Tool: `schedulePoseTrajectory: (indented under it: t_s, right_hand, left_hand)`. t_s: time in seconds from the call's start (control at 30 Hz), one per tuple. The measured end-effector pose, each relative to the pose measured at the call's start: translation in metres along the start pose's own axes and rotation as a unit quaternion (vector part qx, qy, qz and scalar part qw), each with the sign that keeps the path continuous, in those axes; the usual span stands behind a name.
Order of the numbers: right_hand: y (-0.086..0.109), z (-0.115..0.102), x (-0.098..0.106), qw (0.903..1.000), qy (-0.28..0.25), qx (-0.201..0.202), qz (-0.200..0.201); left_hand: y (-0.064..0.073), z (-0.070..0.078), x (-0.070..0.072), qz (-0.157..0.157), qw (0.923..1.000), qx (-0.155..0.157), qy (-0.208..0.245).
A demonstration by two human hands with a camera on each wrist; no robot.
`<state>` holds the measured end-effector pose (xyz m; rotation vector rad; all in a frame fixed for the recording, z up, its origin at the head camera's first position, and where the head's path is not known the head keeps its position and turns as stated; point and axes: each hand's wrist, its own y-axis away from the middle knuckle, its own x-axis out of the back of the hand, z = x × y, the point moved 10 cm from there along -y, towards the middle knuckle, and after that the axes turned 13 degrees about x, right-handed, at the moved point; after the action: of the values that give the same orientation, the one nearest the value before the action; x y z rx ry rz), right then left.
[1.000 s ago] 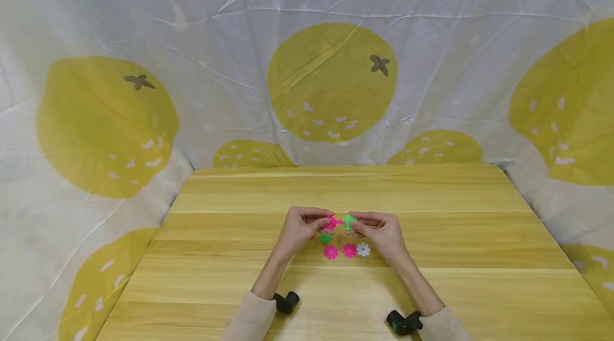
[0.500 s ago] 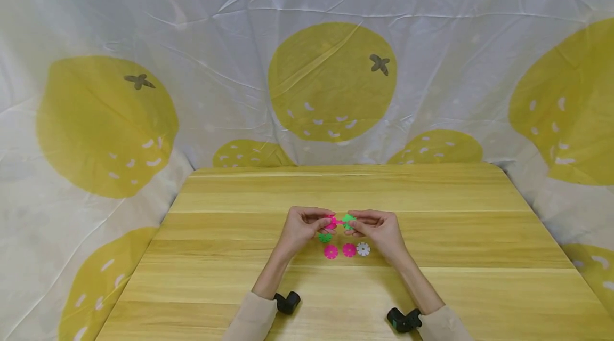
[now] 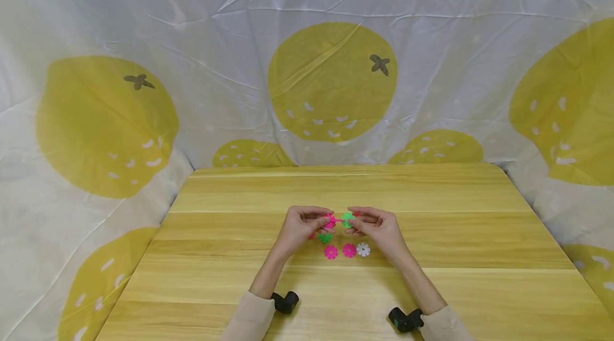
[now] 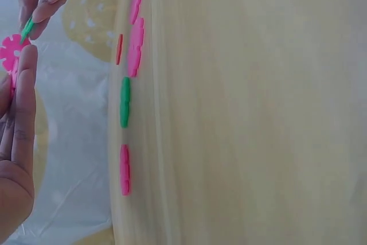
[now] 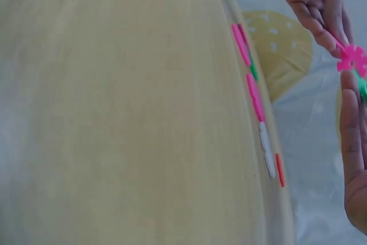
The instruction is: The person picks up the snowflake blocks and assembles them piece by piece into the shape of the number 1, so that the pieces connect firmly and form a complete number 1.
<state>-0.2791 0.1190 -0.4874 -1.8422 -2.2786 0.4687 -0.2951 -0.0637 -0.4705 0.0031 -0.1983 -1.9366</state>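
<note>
My left hand pinches a pink notched plastic disc between thumb and fingers. Facing it, my right hand pinches a green notched disc. Between them is another pink disc, seen edge-on from the head and broadside in the left wrist view. It touches both held discs; how deeply the slots engage cannot be made out. All three are above the table. Beneath lie a loose green disc, two pink discs, one left and one right, and a white disc.
A red disc lies farther back, mostly hidden by the right hand in the head view. Another pinkish disc shows partly beside the left hand. The wooden table meets a lemon-print cloth behind. Black wrist cameras sit on both forearms.
Both hands stay nearly in place, holding the same discs. The right fingers have shifted slightly, and some red now shows behind them. The joined pieces have barely moved.
</note>
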Motion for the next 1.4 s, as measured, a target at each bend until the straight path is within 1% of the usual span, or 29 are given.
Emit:
schedulePoseTrajectory:
  t_s: [0.1,0.2,0.27,0.33,0.43,0.6,0.73,0.93,1.07,1.17,1.3,1.4]
  right_hand:
    - [0.000,0.004,0.004,0.9998,0.011,-0.016,-0.002]
    - [0.001,0.008,0.007,0.9991,0.022,-0.036,-0.009]
    - [0.002,0.013,0.008,0.9979,0.029,-0.054,-0.021]
    - [0.004,0.017,0.008,0.9956,0.049,-0.071,-0.036]
    - [0.007,0.022,0.008,0.9913,0.078,-0.084,-0.065]
    - [0.012,0.026,0.002,0.9831,0.109,-0.073,-0.128]
    - [0.015,0.028,-0.004,0.9764,0.131,-0.059,-0.161]
    - [0.017,0.032,-0.004,0.9707,0.163,-0.061,-0.165]
    - [0.017,0.028,-0.008,0.9622,0.204,-0.031,-0.177]
    - [0.017,0.027,-0.011,0.9560,0.230,-0.017,-0.181]
    - [0.018,0.028,-0.012,0.9531,0.242,-0.023,-0.181]
    - [0.018,0.028,-0.013,0.9522,0.244,-0.026,-0.182]
  left_hand:
    - [0.001,-0.002,0.005,0.004,1.0000,0.006,0.003]
    - [0.002,-0.005,0.012,0.015,0.9998,0.012,0.001]
    - [0.003,-0.007,0.015,0.021,0.9997,0.011,-0.002]
    - [0.003,-0.007,0.018,0.023,0.9997,0.010,-0.002]
    - [0.004,-0.008,0.019,0.017,0.9998,0.008,0.001]
    - [0.004,-0.012,0.022,0.011,0.9998,0.015,0.006]
    - [0.005,-0.015,0.023,0.010,0.9998,0.019,0.003]
    - [0.006,-0.018,0.024,0.012,0.9993,0.036,-0.001]
    - [0.007,-0.019,0.026,0.016,0.9987,0.049,-0.001]
    - [0.007,-0.018,0.025,0.013,0.9987,0.049,-0.003]
    - [0.008,-0.017,0.023,0.005,0.9988,0.050,0.000]
    - [0.009,-0.017,0.022,0.004,0.9985,0.054,0.004]
